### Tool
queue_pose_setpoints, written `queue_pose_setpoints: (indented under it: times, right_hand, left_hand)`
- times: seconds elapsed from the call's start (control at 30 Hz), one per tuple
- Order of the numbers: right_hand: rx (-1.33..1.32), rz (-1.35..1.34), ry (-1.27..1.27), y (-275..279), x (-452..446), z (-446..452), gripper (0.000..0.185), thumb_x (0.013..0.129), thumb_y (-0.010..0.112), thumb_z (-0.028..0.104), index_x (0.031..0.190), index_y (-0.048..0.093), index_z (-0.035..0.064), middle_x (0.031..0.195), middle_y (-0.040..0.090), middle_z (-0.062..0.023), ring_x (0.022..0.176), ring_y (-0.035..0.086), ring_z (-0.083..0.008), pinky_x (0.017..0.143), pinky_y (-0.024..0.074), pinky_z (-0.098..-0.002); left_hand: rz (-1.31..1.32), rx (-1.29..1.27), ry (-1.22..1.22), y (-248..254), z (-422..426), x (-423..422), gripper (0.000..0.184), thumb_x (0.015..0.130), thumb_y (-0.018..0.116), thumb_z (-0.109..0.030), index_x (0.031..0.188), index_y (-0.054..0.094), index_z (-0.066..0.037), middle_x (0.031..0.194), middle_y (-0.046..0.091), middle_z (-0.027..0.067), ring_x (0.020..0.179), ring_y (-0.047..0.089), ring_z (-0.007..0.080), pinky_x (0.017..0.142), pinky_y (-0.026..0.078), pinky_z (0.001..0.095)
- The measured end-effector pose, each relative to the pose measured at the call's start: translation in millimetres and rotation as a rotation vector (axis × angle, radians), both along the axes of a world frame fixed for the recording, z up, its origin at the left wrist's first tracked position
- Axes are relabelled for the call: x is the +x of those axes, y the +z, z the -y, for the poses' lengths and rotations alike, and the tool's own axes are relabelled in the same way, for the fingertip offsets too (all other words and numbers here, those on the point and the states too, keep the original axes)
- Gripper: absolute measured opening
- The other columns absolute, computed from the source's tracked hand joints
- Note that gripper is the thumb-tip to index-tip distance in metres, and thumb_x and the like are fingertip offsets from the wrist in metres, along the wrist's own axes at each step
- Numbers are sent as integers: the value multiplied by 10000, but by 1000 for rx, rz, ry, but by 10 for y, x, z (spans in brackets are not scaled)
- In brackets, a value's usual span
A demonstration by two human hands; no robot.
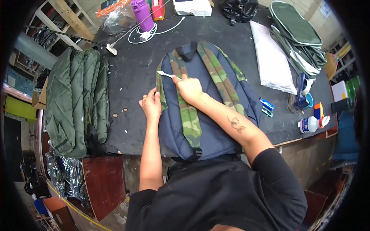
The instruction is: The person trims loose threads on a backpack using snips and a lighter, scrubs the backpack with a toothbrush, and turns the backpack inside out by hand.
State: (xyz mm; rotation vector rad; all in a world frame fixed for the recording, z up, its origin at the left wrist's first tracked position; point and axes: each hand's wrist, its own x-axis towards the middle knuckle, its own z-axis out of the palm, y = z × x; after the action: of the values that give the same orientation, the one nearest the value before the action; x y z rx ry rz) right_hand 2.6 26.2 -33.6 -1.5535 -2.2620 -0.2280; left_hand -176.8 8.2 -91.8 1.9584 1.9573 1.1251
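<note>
Nearest the camera, a black short-sleeved shirt (216, 188) is being worn by the person at work. Beyond it, a broad black-topped table (131, 69) is being worked over. From the middle of the table's near edge, a rounded navy fabric backpack with camouflage straps (212, 131) is being supported flat, straps uppermost, its long axis running toward the far edge. By the left edge, creased dark green fabric (63, 109) is being borne in upright folds; toward the far right corner, a flat white plastic package (269, 57) is being carried.

Over the backpack's left strap, the bare right hand (189, 89) is being held palm down, its fingers curled around a slender white brush-like tool (166, 74). The bare left hand (152, 104) is being held against the backpack's left border, fingers partly bent; whether fabric is being pinched cannot be told. The tool's long axis is being pointed across that border toward the table's left edge, its tip lying farther from the near edge than the left fingertips, near but apart; the left hand is being held nearer the border.
</note>
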Motion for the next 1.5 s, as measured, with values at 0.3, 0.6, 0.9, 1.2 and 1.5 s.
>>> queue_pose_setpoints:
  times: [0.3, 0.6, 0.9, 1.2, 1.5]
  right_hand:
    - [107, 54, -38, 27, -142, -147, 238, 774, 562, 120, 975, 644, 22, 698, 617, -94, 539, 633, -201, 412, 488, -333]
    - [10, 165, -76, 56, -200, -158, 232, 793, 546, 125, 987, 640, 40, 650, 600, -104, 529, 631, -209, 420, 483, -325]
    - [-14, 135, -62, 135, -151, -118, 205, 797, 544, 134, 957, 640, 48, 638, 604, -97, 547, 638, -222, 448, 495, -335]
    - [-453, 45, 81, 963, 276, 373, 202, 837, 510, 154, 925, 658, 48, 782, 657, -147, 681, 664, -298, 589, 525, -399]
    - [-460, 59, 75, 663, 121, 895, 249, 861, 480, 163, 1015, 659, 85, 793, 650, -175, 704, 666, -292, 600, 516, -415]
  left_hand:
    - [8, -36, -11, 138, 13, 33, 248, 843, 602, -200, 1056, 664, -89, 606, 526, 23, 679, 512, 180, 749, 341, 329]
    - [1, -52, 14, 178, -9, 62, 227, 817, 616, -164, 1026, 669, -95, 616, 561, 37, 705, 528, 209, 764, 348, 343]
    - [-9, -10, 23, 137, -58, 71, 239, 833, 605, -193, 1041, 666, -91, 610, 548, 38, 688, 531, 196, 754, 350, 341]
    - [-8, -16, 27, 152, -2, 74, 213, 824, 609, -172, 1014, 659, -90, 650, 594, 59, 725, 553, 232, 764, 360, 358]
    - [-39, 20, 33, 133, -29, 84, 217, 821, 613, -186, 1005, 655, -78, 649, 590, 53, 728, 553, 230, 763, 363, 359]
